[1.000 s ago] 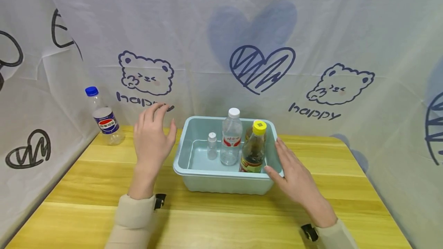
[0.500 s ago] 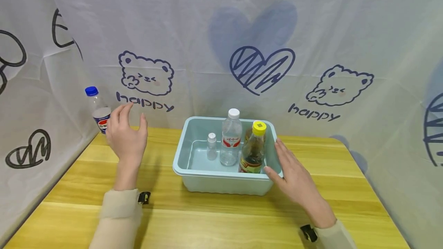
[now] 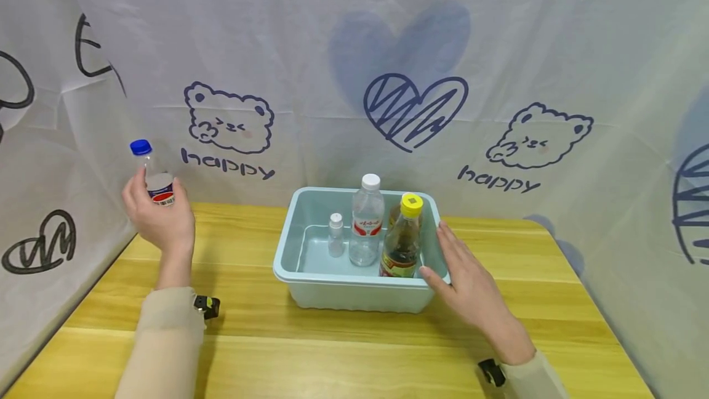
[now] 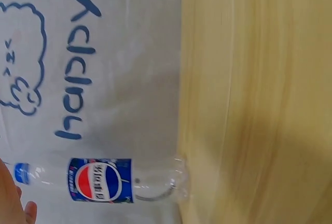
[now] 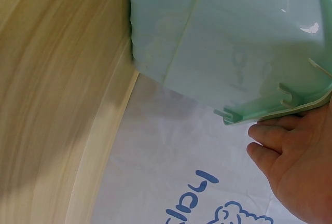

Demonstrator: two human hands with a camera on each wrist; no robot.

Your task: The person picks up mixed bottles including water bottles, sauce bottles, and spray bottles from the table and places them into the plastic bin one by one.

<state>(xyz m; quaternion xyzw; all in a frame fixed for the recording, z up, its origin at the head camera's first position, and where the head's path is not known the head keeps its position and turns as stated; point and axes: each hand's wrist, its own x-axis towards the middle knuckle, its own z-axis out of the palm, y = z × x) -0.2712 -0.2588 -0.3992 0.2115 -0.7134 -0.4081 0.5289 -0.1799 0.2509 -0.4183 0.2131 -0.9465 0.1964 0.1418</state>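
Note:
In the head view my left hand [image 3: 163, 214] is at a clear plastic Pepsi bottle [image 3: 162, 181] with a blue cap, standing upright at the table's far left. Its spread fingers and thumb lie either side of the bottle's label in that view. From the left wrist, the bottle stands uncovered beyond the fingertips, and no grip shows. My right hand [image 3: 471, 282] rests with fairly straight fingers along the right rim of a light blue plastic basin [image 3: 354, 295]. Inside it stand a white-capped clear bottle [image 3: 365, 226], a small clear bottle [image 3: 335, 239] and a yellow-capped dark bottle [image 3: 401, 245].
Another brownish container, mostly hidden, is behind the yellow-capped bottle. The basin stands on a wooden table [image 3: 310, 350]. A white cloth [image 3: 310, 79] printed with bears and hearts hangs along the back and sides.
My left hand has moved left from beside the basin to the Pepsi bottle, its fingers now around the label in the head view. My right hand has stayed at the basin's rim.

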